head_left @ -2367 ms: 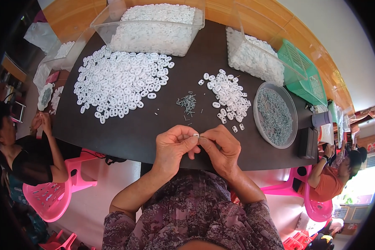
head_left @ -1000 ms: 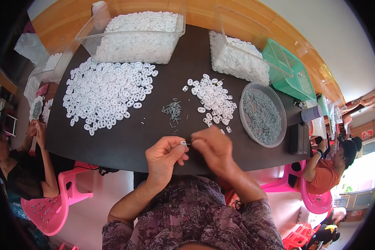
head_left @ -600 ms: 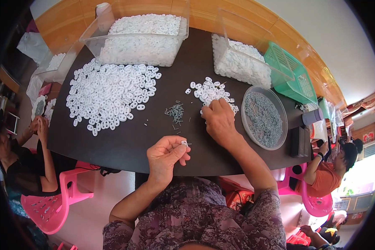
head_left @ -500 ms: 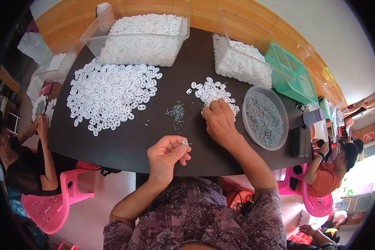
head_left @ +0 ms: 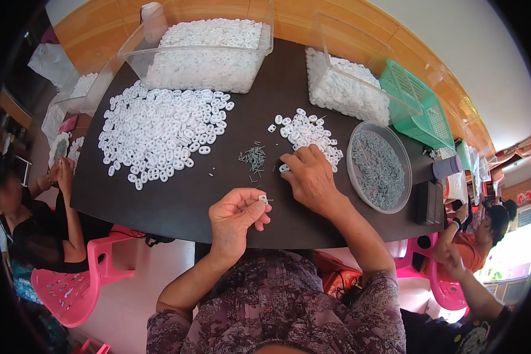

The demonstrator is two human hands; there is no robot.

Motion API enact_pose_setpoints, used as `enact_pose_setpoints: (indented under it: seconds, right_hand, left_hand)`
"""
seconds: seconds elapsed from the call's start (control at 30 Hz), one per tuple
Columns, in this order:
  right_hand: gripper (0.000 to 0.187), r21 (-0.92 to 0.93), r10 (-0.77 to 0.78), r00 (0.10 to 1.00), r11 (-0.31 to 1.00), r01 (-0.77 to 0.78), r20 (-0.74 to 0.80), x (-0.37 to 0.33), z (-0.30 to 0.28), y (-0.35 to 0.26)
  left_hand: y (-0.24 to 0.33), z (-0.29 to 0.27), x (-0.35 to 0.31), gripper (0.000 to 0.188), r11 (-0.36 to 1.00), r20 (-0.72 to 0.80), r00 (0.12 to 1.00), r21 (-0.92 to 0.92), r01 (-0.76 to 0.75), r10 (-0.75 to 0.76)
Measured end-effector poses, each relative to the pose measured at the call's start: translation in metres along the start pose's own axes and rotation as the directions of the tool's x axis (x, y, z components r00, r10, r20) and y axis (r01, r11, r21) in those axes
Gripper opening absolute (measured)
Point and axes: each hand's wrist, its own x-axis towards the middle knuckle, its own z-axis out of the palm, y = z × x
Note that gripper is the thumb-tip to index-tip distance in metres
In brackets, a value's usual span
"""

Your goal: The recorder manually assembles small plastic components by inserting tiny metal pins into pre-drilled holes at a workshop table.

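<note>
My left hand (head_left: 237, 219) is closed near the table's front edge, pinching a small white two-holed plastic piece (head_left: 263, 199) between thumb and fingers. A thin grey screw (head_left: 269, 200) sticks out of its right side. Closed at the near edge of a small pile of like white pieces (head_left: 305, 131), my right hand (head_left: 310, 180) has another white plastic piece (head_left: 284, 167) at its thumb and fingertips. Between the hands and slightly farther off lies a small heap of grey screws (head_left: 252, 158), a few of them scattered loose.
A large heap of white pieces (head_left: 159, 133) covers the left of the dark table (head_left: 218, 203). Behind stand two clear bins (head_left: 203, 71) (head_left: 348, 94) of them. On the right are a round tub of screws (head_left: 408, 183), a green basket (head_left: 433, 127) and a black box (head_left: 426, 203). People sit at both sides.
My right hand has drawn slightly nearer at the small pile, and a white piece now shows at its fingertips. My left hand keeps its pinch. At the lower right, another person's arm has risen.
</note>
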Motion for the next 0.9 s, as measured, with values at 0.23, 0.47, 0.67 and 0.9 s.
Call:
enact_pose_setpoints:
  seconds: [0.23, 0.47, 0.67, 0.9]
  right_hand:
    - [0.017, -0.046, 0.039, 0.999, 0.998, -0.039, 0.004, -0.002, 0.007, -0.003]
    - [0.016, 0.088, 0.020, 0.998, 0.996, -0.015, -0.055, -0.008, 0.006, -0.004]
    - [0.015, 0.439, 0.040, 0.997, 0.896, -0.065, 0.065, -0.012, -0.028, -0.029]
    - [0.017, 0.655, 0.262, 0.936, 0.669, -0.351, 0.235, -0.020, -0.033, -0.042]
  left_hand:
    - [0.001, -0.001, 0.001, 0.013, 1.000, 0.002, 1.000, -0.002, 0.002, -0.002]
    - [0.003, -0.002, 0.003, 0.013, 1.000, -0.007, 1.000, -0.001, -0.017, 0.017]
    - [0.007, 0.003, 0.011, 0.012, 0.998, -0.003, 0.999, 0.020, -0.053, 0.053]
    - [0.008, 0.008, 0.007, 0.013, 0.996, -0.016, 0.996, 0.010, -0.092, 0.092]
